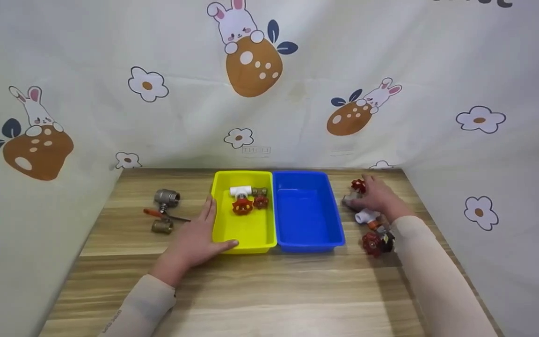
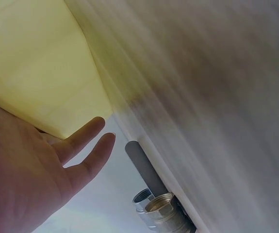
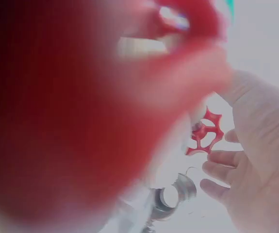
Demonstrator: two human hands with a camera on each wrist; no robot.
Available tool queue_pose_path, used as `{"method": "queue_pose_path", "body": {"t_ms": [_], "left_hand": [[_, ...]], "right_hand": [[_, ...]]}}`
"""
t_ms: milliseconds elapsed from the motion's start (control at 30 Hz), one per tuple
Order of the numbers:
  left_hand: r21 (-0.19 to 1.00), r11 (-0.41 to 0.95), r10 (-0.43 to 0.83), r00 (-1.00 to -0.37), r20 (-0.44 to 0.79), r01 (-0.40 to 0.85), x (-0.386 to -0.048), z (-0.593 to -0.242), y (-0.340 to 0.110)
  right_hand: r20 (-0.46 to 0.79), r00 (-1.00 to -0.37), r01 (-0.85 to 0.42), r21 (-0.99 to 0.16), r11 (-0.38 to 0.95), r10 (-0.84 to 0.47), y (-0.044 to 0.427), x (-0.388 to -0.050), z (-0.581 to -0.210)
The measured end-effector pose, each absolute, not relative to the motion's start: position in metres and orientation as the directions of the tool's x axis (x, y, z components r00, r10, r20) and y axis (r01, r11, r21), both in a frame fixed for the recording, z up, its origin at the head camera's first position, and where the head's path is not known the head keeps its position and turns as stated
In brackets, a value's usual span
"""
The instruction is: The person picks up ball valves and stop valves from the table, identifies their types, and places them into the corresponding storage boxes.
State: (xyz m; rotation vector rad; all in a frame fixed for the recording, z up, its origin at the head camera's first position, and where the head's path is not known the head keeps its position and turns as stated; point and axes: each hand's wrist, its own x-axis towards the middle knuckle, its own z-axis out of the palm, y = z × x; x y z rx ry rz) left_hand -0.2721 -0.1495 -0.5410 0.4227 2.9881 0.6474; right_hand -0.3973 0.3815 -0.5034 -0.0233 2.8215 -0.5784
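Observation:
My left hand lies along the left side of the yellow tray, fingers extended by its wall and thumb over the front corner. Inside that tray are a white valve with a red handwheel and a smaller brass valve with a red wheel. On the right, my right hand reaches around a metal valve with a red handwheel. Its fingers, loosely bent, are beside the wheel in the right wrist view; firm contact cannot be made out.
A blue tray adjoins the yellow one. Left of them lie metal lever valves, one with an orange-red handle. Near my right wrist are a white pipe fitting and a valve with a dark red wheel. Patterned cloth surrounds the wooden table.

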Motion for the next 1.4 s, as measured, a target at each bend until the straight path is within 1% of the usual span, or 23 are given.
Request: {"method": "queue_pose_path", "body": {"t_ms": [133, 300, 567, 833, 1067, 1300, 1400], "left_hand": [[0.410, 0.877, 0.274, -0.962, 0.000, 0.250, -0.272, -0.540, -0.150], [0.416, 0.878, 0.265, -0.964, -0.010, 0.237, -0.271, -0.541, -0.150], [0.379, 0.891, 0.270, -0.963, 0.005, 0.252, -0.273, -0.541, -0.150], [0.395, 0.888, 0.258, -0.966, -0.008, 0.235, -0.273, -0.541, -0.149], [0.429, 0.878, 0.245, -0.969, -0.026, 0.211, -0.271, -0.541, -0.149], [0.442, 0.871, 0.249, -0.968, -0.022, 0.214, -0.269, -0.539, -0.150], [0.445, 0.869, 0.251, -0.968, -0.022, 0.215, -0.270, -0.540, -0.150]], "right_hand": [[-0.294, -0.953, 0.054, -0.399, 0.915, -0.071, 0.381, -0.399, -0.496], [-0.306, -0.949, 0.052, -0.389, 0.920, -0.076, 0.378, -0.399, -0.492], [-0.318, -0.941, -0.020, -0.296, 0.955, -0.118, 0.366, -0.401, -0.488], [-0.397, -0.915, 0.029, -0.249, 0.968, -0.075, 0.359, -0.404, -0.482], [-0.395, -0.916, 0.016, -0.211, 0.977, -0.071, 0.358, -0.403, -0.481], [-0.426, -0.904, 0.056, -0.185, 0.981, -0.029, 0.356, -0.404, -0.479], [-0.403, -0.914, 0.037, -0.193, 0.981, -0.045, 0.355, -0.404, -0.480]]}}
